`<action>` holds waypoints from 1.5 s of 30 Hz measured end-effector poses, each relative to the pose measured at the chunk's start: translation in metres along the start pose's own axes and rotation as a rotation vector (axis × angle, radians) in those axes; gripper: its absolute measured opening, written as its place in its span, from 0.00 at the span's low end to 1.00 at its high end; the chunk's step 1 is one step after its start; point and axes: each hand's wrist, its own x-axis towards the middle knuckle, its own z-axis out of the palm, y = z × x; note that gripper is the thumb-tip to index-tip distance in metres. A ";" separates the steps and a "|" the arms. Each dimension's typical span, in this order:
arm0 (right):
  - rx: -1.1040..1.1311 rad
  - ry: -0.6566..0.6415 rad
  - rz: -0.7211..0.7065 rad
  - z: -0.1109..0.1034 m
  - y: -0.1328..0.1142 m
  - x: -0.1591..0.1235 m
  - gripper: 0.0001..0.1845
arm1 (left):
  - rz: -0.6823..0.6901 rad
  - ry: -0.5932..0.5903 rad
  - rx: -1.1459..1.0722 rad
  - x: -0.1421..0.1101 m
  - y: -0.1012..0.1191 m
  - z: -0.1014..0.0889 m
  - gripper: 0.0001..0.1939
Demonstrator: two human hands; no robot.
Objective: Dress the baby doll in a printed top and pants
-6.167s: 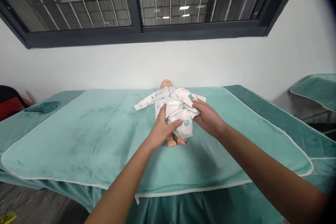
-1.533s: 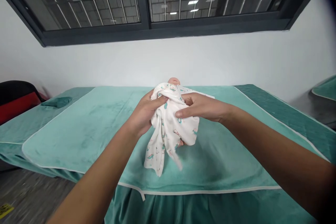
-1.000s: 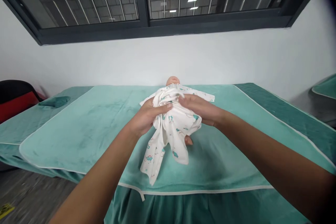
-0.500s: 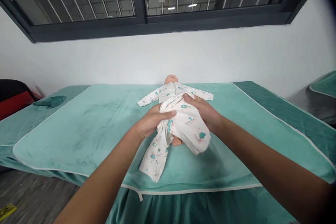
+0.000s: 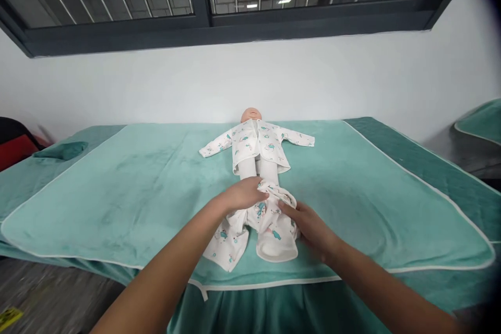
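Note:
A baby doll lies on its back on a green plush blanket, head toward the wall. It wears a white printed jacket with the sleeves spread wide; white-covered legs show below the hem. White printed pants are around the lower legs, bunched at the waistband, and hide the feet. My left hand grips the waistband's left side, thumb on top. On the right side, my right hand pinches the waistband with its thumb over the cloth. Both pant legs point toward me.
Behind the bed is a white wall under a dark-framed barred window. A red and black object stands at the far left. The blanket's white-trimmed front edge lies near me.
Both hands have moved down toward me with the pants, away from the jacket. The jacket's front and the doll's legs now show, and the right pant leg hangs straighter.

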 end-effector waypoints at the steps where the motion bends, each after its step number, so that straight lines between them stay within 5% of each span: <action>1: -0.052 0.057 -0.035 -0.002 0.007 0.002 0.25 | -0.003 -0.002 0.104 0.002 0.002 0.002 0.15; 7: -0.321 0.127 -0.289 -0.006 0.015 0.014 0.23 | 0.017 -0.006 0.355 0.006 0.011 0.011 0.17; 13: -0.419 0.184 -0.365 -0.004 0.013 0.010 0.22 | 0.041 0.013 0.156 -0.002 0.009 0.007 0.19; 23: -0.325 0.079 -0.405 -0.012 0.011 0.011 0.25 | -0.024 -0.031 -0.276 -0.007 0.009 -0.004 0.26; 31: -0.298 0.312 -0.489 -0.022 0.009 0.038 0.26 | 0.005 -0.241 -0.434 -0.002 -0.001 -0.017 0.34; 40: -0.214 0.468 -0.513 -0.012 0.008 0.063 0.24 | 0.140 0.251 -0.080 0.024 0.024 -0.016 0.08; 45: -0.016 0.418 -0.509 -0.012 0.000 0.072 0.27 | 0.279 0.386 0.095 0.039 0.028 -0.013 0.08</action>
